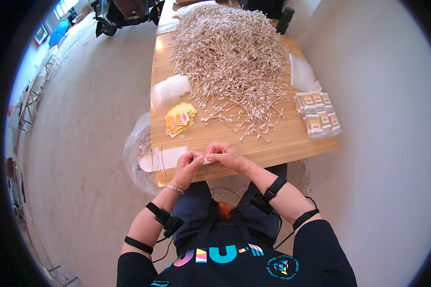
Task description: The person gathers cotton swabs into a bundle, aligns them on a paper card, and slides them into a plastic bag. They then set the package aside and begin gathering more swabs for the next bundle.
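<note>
Supporting table [282,138]: light wood, running away from the person, its near edge just in front of the lap
Swab heap [225,43]: white-tipped cotton swabs in a big tangled mound over the far part and middle of the table, thinning to scattered single ones toward the person
Hanging bag [131,160]: clear plastic, at the table's left edge, with swab-like bits showing inside
Packet stacks [316,123]: small white and yellow packets in two groups near the right edge, one group behind the other
White flat piece [175,157]: at the near left corner, its rounded end toward the left, thin bands across it, just beside the left hand
Left bundle [171,90]: crumpled white plastic, left of the heap
Right plastic [302,74]: pale and translucent, between the heap and the right edge
Right hand [225,157]: low over the near edge, fingers pinched on the small white item
Left hand [189,165]: bracelet at the wrist, fingers closed on the same item, fingertips almost meeting the other hand's
Yellow cards [179,119]: a loose overlapping pile, in front of the left bundle
Dark bottle [285,20]: far right, beside the heap
Small white item [206,161]: between both hands' fingertips, mostly hidden, its kind impossible to tell
</note>
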Demonstrator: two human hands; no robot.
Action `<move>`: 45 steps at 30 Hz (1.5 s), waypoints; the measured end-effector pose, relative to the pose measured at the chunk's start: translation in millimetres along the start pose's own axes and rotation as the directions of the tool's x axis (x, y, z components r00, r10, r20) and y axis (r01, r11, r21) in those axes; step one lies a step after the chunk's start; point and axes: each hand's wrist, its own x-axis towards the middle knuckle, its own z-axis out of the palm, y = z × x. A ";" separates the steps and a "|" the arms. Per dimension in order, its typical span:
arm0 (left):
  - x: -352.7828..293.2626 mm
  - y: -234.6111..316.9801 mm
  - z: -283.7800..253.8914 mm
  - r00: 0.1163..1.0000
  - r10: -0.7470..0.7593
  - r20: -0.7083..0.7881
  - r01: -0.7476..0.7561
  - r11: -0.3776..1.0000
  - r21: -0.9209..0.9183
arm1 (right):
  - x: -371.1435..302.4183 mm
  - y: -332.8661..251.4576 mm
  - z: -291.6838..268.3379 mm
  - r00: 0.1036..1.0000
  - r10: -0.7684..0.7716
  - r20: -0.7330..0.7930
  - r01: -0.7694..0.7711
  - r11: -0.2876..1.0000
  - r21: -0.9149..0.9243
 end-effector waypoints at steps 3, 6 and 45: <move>-3.6 3.4 -0.1 0.996 0.079 -0.038 -0.072 0.984 0.162 | -4.8 -6.4 1.1 1.000 -0.006 -0.013 0.004 0.990 -0.144; -7.5 7.6 1.6 0.962 0.266 -0.063 -0.225 0.902 0.369 | -9.6 -19.5 5.5 0.993 -0.118 -0.023 0.095 0.885 -0.456; -2.2 -10.7 4.7 0.993 -0.114 -0.007 0.110 0.939 0.325 | -76.3 -96.1 -156.1 0.402 -0.591 -0.699 0.194 0.801 -0.566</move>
